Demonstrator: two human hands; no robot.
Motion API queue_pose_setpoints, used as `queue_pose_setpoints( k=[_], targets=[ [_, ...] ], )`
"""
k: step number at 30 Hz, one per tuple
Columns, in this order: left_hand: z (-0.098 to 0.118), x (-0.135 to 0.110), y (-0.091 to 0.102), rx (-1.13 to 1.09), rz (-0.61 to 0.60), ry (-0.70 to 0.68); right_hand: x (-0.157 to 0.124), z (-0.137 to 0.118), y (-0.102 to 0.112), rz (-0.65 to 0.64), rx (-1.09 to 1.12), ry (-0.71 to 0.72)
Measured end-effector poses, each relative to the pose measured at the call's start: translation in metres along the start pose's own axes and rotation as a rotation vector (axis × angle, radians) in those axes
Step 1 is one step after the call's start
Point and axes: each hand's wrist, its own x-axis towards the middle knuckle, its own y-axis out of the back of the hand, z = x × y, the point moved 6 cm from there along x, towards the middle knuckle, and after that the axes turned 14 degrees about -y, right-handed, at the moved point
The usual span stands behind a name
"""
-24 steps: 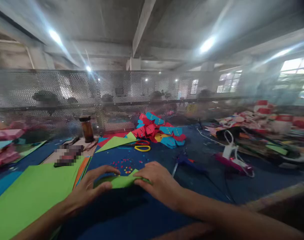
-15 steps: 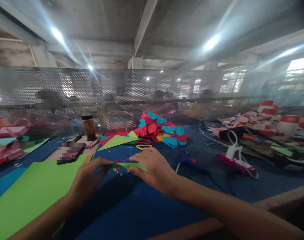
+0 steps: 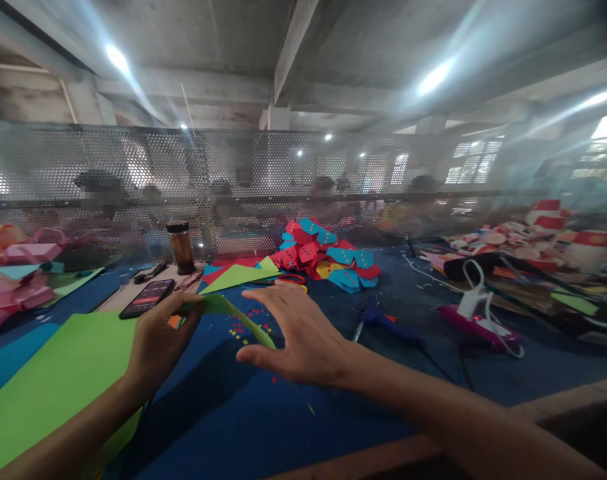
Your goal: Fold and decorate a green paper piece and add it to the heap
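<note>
My left hand (image 3: 158,340) is closed on one end of a folded green paper strip (image 3: 233,312), lifted a little above the blue table (image 3: 263,427). The strip curves down to the right. My right hand (image 3: 298,333) hovers beside the strip's lower end with fingers spread, holding nothing. Small coloured paper bits (image 3: 246,328) lie scattered on the table just beyond my hands.
A large green sheet (image 3: 48,380) lies at the left, with a phone (image 3: 147,298) and a brown bottle (image 3: 182,248) behind it. A pile of red and blue paper shapes (image 3: 328,257), scissors, a glue gun (image 3: 476,313) and paper clutter fill the far side before a perforated metal screen.
Both hands rose from the table with the green strip. My right hand let go and spread its fingers; my left hand keeps the strip raised.
</note>
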Motion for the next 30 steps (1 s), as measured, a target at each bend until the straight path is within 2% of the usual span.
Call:
queue_pose_setpoints(
  k=[3, 6, 9, 11, 13, 15, 18, 21, 25, 30],
  targets=[
    [-0.001, 0.000, 0.001, 0.015, 0.010, -0.011, 0.004, 0.001, -0.011, -0.022, -0.083, -0.015],
    [0.001, 0.000, 0.001, 0.030, 0.030, -0.082, 0.013, 0.014, -0.018, -0.033, -0.143, 0.005],
    [0.003, -0.001, 0.000, 0.089, 0.022, -0.160, 0.021, 0.029, -0.011, 0.062, -0.175, 0.011],
    [0.009, -0.001, -0.004, 0.130, -0.014, -0.255, 0.019, 0.035, -0.005, 0.128, -0.207, 0.032],
    [0.019, -0.001, -0.009, 0.144, -0.076, -0.399, 0.013, 0.038, -0.004, 0.135, -0.254, 0.074],
    [0.028, -0.004, -0.015, 0.159, -0.135, -0.516, 0.003, 0.041, -0.010, 0.091, -0.306, 0.127],
    [0.037, -0.012, -0.027, 0.151, -0.256, -0.595, -0.015, 0.052, -0.027, 0.008, -0.345, 0.187],
    [0.039, -0.025, -0.044, 0.086, -0.441, -0.593, -0.033, 0.065, -0.046, -0.124, -0.356, 0.211],
    [0.036, -0.038, -0.061, 0.042, -0.627, -0.537, -0.045, 0.077, -0.058, -0.290, -0.302, 0.142],
    [0.030, -0.040, -0.066, -0.014, -0.709, -0.411, -0.044, 0.075, -0.056, -0.356, -0.224, 0.058]
  ],
)
